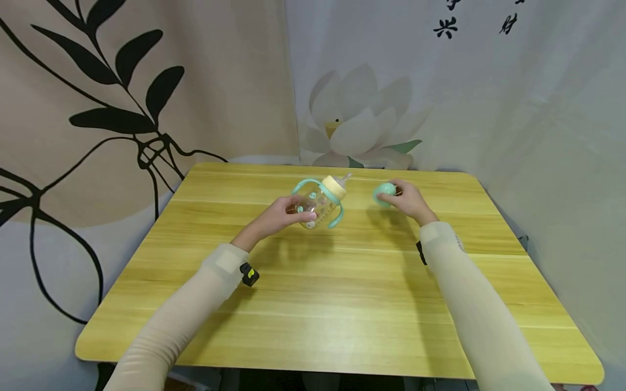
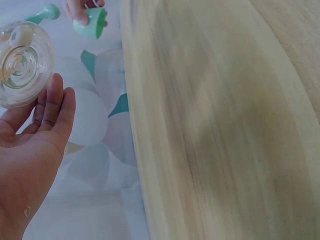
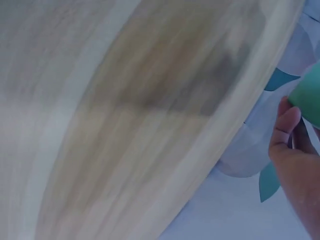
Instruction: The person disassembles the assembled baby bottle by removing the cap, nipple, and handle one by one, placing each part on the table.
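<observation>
My left hand (image 1: 282, 217) grips a clear baby bottle (image 1: 319, 202) with mint-green handles, a cream collar and a clear nipple. The bottle is held above the table, tilted with its nipple up and to the right. In the left wrist view the bottle's round base (image 2: 22, 65) faces the camera, beside the fingers (image 2: 52, 107). To the right, my right hand (image 1: 413, 203) pinches a mint-green bottle cap (image 1: 385, 192). Cap and bottle are apart. The right wrist view shows the cap (image 3: 310, 97) at its right edge, with the thumb and fingers against it.
Below both hands lies a wooden table (image 1: 303, 309) with rounded corners, carrying the shadows of the arms. Behind it hang curtains, one with black leaves and one with a white lotus (image 1: 359, 111). Each wrist wears a small black camera (image 1: 249, 274).
</observation>
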The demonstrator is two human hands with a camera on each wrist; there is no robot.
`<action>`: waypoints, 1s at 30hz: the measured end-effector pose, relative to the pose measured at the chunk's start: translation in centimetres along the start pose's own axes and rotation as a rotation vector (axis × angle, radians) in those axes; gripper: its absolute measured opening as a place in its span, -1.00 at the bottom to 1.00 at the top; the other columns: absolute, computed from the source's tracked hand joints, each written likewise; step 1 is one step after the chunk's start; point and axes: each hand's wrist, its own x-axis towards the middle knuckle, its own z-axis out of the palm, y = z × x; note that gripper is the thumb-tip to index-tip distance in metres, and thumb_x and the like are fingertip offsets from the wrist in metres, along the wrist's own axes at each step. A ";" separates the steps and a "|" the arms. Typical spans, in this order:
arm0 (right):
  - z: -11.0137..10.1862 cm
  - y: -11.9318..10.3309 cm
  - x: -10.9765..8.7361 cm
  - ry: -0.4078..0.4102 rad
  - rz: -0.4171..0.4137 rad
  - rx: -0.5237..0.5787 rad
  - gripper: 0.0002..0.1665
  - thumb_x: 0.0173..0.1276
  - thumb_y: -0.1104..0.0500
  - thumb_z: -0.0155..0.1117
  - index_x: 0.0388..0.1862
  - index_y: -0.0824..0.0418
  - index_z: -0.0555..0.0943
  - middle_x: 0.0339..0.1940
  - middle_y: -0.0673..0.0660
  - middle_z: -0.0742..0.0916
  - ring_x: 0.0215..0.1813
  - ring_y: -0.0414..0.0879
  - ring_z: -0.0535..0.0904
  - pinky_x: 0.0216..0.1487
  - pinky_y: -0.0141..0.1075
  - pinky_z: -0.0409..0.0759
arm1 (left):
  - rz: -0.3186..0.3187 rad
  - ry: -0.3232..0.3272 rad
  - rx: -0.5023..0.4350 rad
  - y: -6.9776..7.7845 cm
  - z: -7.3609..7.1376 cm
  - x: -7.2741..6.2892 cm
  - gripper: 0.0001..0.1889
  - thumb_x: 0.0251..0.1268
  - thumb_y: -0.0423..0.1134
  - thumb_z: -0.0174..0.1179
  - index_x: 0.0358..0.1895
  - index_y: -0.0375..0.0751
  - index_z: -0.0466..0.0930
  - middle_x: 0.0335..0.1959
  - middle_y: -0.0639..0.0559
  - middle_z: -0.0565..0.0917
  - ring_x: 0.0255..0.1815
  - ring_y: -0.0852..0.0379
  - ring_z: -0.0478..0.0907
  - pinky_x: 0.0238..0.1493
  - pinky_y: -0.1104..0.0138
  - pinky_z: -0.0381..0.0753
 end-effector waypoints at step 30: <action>2.1 1.9 1.1 -0.038 0.107 -0.055 -0.16 0.57 0.16 0.23 0.66 0.40 0.15 0.61 0.47 0.33 0.50 0.39 0.37 0.50 0.21 0.39 | -0.008 0.005 -0.040 -1.7 0.1 0.6 -0.35 0.36 0.23 0.39 0.35 -0.09 0.61 0.23 -0.06 0.63 0.12 -0.06 0.57 0.20 -0.21 0.59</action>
